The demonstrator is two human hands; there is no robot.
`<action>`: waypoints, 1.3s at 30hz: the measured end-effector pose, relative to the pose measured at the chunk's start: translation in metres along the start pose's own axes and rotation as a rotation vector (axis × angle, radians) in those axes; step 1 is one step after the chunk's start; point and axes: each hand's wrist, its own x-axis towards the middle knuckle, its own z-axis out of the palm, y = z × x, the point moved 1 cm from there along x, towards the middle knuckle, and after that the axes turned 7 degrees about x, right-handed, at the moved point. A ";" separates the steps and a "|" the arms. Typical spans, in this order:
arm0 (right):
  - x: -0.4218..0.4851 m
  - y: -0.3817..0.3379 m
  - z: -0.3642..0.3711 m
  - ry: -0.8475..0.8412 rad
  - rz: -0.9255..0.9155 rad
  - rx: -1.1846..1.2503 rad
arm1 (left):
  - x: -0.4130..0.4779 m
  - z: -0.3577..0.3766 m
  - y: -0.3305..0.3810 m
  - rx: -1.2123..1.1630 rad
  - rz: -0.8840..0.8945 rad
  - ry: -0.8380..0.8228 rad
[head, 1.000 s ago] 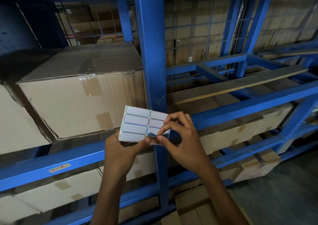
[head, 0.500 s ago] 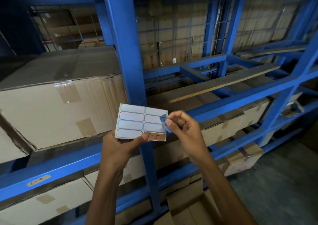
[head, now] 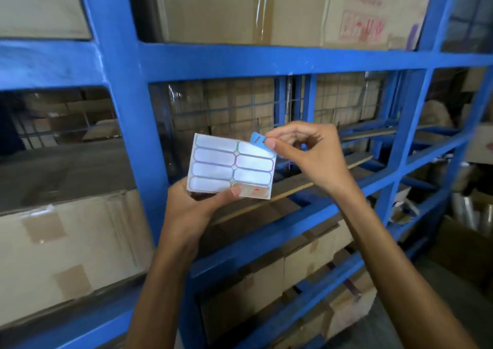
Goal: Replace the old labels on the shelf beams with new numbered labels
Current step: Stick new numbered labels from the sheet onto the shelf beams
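My left hand (head: 192,204) holds a white sheet of blank labels (head: 231,165) by its lower edge, thumb on the bottom row. One slot at the sheet's bottom right is bare backing with a red mark. My right hand (head: 306,153) pinches a small peeled label (head: 257,138), bluish with a red stroke, just above the sheet's top right corner. Behind both hands run the blue shelf beams: an upper beam (head: 266,60) and a lower one (head: 306,231) slanting down to the left. I see no old label on these beams.
A blue upright post (head: 125,124) stands left of the hands, another upright (head: 408,140) to the right. Taped cardboard boxes (head: 66,252) fill the shelves at left, above and below. Wire mesh backs the middle bay. A loose plank (head: 320,180) lies on the middle shelf.
The view has swung upward and closer, so the upper beam now shows and the beam label at lower left is out of sight. My right hand has lifted the peeled label above the sheet.
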 end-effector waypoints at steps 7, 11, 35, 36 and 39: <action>0.101 -0.021 -0.060 0.035 -0.149 -0.288 | 0.053 0.042 0.023 -0.096 0.004 0.047; 0.133 -0.016 -0.086 0.044 -0.131 -0.369 | 0.067 0.061 0.025 -0.097 -0.001 0.062; 0.168 0.030 -0.070 0.048 -0.072 -0.250 | 0.063 0.046 0.007 -0.207 -0.043 0.063; 0.168 0.031 -0.069 0.061 -0.067 -0.263 | 0.063 0.044 0.006 -0.204 -0.046 0.063; 0.173 0.032 -0.070 0.137 -0.077 -0.382 | 0.065 0.040 0.002 -0.192 -0.048 0.060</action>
